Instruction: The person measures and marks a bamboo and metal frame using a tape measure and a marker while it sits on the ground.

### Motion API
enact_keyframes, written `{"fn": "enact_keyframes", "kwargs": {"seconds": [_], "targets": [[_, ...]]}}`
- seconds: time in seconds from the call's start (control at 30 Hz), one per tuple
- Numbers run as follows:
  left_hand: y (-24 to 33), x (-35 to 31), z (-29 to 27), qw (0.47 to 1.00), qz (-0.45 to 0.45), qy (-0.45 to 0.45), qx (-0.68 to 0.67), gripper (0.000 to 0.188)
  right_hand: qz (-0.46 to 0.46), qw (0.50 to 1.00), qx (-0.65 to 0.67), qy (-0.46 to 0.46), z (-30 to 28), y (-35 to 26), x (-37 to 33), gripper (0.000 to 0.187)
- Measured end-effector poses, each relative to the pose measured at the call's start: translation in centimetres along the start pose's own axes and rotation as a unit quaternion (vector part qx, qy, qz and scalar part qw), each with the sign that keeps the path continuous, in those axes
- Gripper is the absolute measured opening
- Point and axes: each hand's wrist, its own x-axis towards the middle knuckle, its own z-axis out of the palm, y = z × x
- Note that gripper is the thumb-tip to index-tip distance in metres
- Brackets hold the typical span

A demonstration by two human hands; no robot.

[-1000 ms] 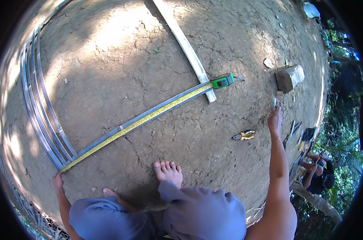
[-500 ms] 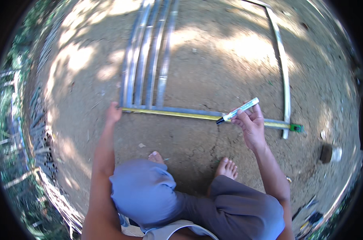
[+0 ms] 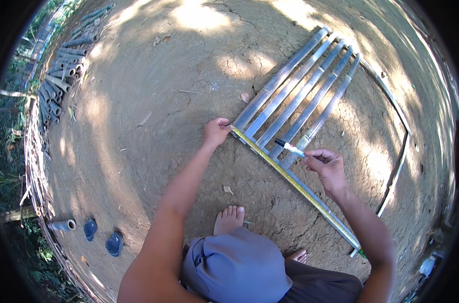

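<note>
My left hand (image 3: 218, 132) is closed at the near left corner of a bamboo frame, pinching the end of a yellow measuring tape (image 3: 295, 184). The tape lies stretched along the frame's near rail (image 3: 332, 217), and part of its green case (image 3: 361, 253) shows beside my right forearm. In my right hand (image 3: 324, 167) a white marker pen (image 3: 293, 149) is gripped between thumb and fingers, its black end pointing left, above the near ends of the slats. Several split-bamboo slats (image 3: 296, 102) run side by side from that rail to the far side.
A thin strip (image 3: 394, 99) forms the frame's far right boundary on the dirt ground (image 3: 158, 151). Cut bamboo tubes (image 3: 62, 76) are piled at the far left. Two dark sandals (image 3: 114, 244) and a single bamboo tube (image 3: 62, 225) lie at the left. My bare foot (image 3: 229, 220) stands near the rail.
The view has swung left, so the frame appears slanted at the right. My right hand has brought the marker over the slats' near ends, nearer my left hand, which stays at the tape's end.
</note>
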Motion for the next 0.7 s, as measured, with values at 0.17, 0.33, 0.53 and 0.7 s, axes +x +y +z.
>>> {"fn": "enact_keyframes", "kwargs": {"seconds": [0.17, 0.33, 0.53, 0.7], "targets": [[2.8, -1.9, -0.6, 0.997, -0.081, 0.001, -0.017, 0.030, -0.066, 0.976, -0.206, 0.012, 5.4, 5.6, 3.8, 0.034], [2.2, -3.9, 0.4, 0.990, -0.056, 0.121, -0.043, 0.025, -0.082, 0.936, -0.340, 0.032, 8.9, 9.2, 6.3, 0.035], [1.6, -4.2, 1.2, 0.981, -0.054, 0.157, -0.098, 0.025, -0.035, 0.926, -0.369, 0.072, 9.9, 12.7, 8.4, 0.019], [3.2, -4.8, 0.4, 0.971, 0.040, 0.212, -0.108, 0.020, 0.047, 0.919, -0.385, 0.064, 9.8, 12.1, 8.9, 0.019]]}}
